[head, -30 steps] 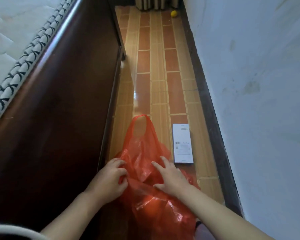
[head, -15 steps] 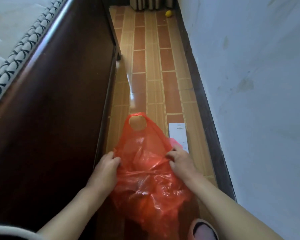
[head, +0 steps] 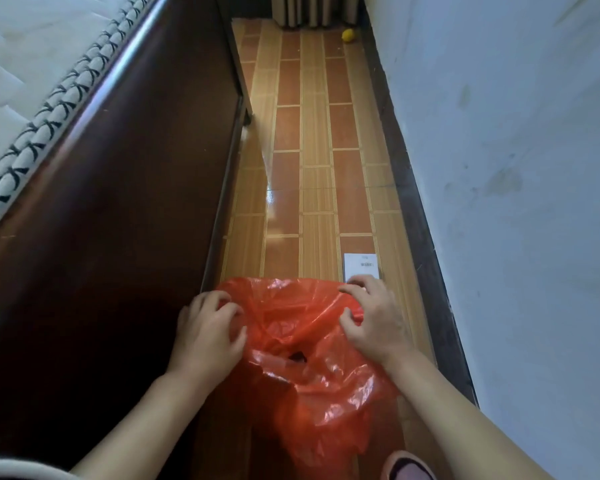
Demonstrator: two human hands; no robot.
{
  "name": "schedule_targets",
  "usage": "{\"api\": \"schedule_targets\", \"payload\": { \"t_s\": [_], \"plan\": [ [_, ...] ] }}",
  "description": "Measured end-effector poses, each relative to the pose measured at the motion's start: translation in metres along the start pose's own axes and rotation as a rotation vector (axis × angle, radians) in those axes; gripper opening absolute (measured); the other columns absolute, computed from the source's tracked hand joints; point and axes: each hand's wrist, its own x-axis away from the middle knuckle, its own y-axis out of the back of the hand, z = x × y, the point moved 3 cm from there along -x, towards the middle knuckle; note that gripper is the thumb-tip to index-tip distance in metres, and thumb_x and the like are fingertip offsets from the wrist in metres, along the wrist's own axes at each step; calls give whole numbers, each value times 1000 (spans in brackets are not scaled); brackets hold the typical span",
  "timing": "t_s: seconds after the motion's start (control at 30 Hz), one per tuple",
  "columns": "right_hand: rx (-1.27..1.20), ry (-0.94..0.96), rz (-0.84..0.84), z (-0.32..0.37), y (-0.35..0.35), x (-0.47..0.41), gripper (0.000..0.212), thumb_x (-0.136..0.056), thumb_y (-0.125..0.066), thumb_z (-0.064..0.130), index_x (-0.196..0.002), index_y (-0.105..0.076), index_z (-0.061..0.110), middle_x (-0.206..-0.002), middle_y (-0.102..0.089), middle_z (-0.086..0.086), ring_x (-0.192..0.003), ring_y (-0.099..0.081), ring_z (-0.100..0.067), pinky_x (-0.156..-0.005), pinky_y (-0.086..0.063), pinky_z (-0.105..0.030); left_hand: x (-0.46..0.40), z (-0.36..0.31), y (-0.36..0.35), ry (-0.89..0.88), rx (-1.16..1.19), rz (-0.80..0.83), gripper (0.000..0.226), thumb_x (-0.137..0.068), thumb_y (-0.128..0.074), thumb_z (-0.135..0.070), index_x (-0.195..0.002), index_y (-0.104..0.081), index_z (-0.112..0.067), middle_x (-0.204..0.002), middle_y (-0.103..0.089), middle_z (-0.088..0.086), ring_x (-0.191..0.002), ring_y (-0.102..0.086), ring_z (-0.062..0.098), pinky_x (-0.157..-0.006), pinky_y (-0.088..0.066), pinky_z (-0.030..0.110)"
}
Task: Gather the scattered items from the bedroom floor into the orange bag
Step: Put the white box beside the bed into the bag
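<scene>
The orange plastic bag (head: pixel 302 362) hangs crumpled between my hands over the tiled floor. My left hand (head: pixel 207 336) pinches its left rim and my right hand (head: pixel 374 317) grips its right rim, so the mouth is held spread. A white flat box with a barcode label (head: pixel 361 266) lies on the floor just beyond my right hand, its near end hidden behind the hand and the bag. A small yellow ball (head: pixel 348 35) rests far away at the end of the floor strip, next to the wall.
A dark wooden bed frame (head: pixel 118 202) with a mattress (head: pixel 21 64) walls off the left side. A pale painted wall (head: pixel 516 202) with a dark skirting closes the right. The floor strip between is narrow. A pink slipper (head: pixel 407 467) shows at the bottom edge.
Both hands moved from resting on the bag to gripping its rims and pulled them apart. The bag's handle loop dropped down, and the bag now covers more of the white box.
</scene>
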Motion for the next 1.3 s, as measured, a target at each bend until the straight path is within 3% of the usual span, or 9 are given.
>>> {"api": "schedule_targets", "payload": {
  "t_s": [0.13,0.23,0.33,0.47,0.67,0.9,1.13,1.2,1.3],
  "plan": [
    [-199,140,72,48,10,-7,49,-86,-61,24,-135,-62,21,-140,-51,7,-136,-44,-10,-115,-31,-30,-7,-28,1,-90,-34,-4,56,-83,-67,-56,-133,-61,-30,-144,-49,-1,-143,-36,24,-113,-38,55],
    [-61,200,273,59,-11,4,76,-86,-64,56,-154,-41,30,-159,-34,8,-152,-25,-12,-124,-24,-42,-17,-37,-16,-170,-95,260,77,-89,-59,-60,-155,-28,-37,-164,-23,-3,-155,-11,25,-121,-24,59],
    [97,159,502,48,-35,34,105,-79,-59,78,-164,-12,36,-171,-5,9,-158,5,-12,-128,-7,-50,-31,-34,-37,-250,-219,502,82,-90,-64,-49,-158,-21,-37,-170,-6,1,-157,0,29,-121,-18,63],
    [123,172,630,53,-62,81,124,-71,-65,82,-164,2,35,-172,11,9,-156,18,-12,-128,4,-47,-25,-26,-72,-150,-311,730,104,-83,-75,-48,-162,-9,-31,-170,7,2,-156,6,34,-119,-15,66],
    [319,159,738,30,-85,127,136,-72,-74,74,-162,17,28,-170,25,-1,-155,25,-25,-124,11,-53,-11,2,-88,-31,-360,682,112,-78,-79,-52,-161,-9,-27,-170,4,4,-156,0,36,-117,-19,67],
    [431,118,715,-8,-74,137,124,-78,-79,54,-165,5,25,-173,0,-8,-159,0,-32,-125,5,-56,-9,4,-88,162,-307,595,66,-88,-57,-18,-151,-36,-21,-165,-15,10,-152,-14,41,-114,-31,63],
    [140,294,260,24,-48,128,65,-82,-65,43,-142,-57,19,-158,-43,-1,-153,-28,-19,-120,-29,-53,-25,-36,-54,-139,-135,65,15,-87,-57,-17,-92,-70,-14,-115,-62,2,-106,-56,27,-75,-55,44],
    [159,290,208,30,-48,115,67,-85,-65,50,-145,-56,20,-161,-40,1,-155,-26,-19,-122,-26,-53,-23,-43,-53,-307,-113,25,20,-86,-57,-28,-98,-71,-19,-121,-61,2,-115,-54,26,-86,-52,47],
    [259,292,308,27,-58,94,79,-86,-59,61,-153,-46,21,-166,-31,0,-157,-19,-22,-122,-26,-55,-10,-44,-70,-429,-128,351,55,-86,-60,-53,-137,-55,-33,-158,-33,4,-150,-24,28,-115,-29,65]
  ]
}}
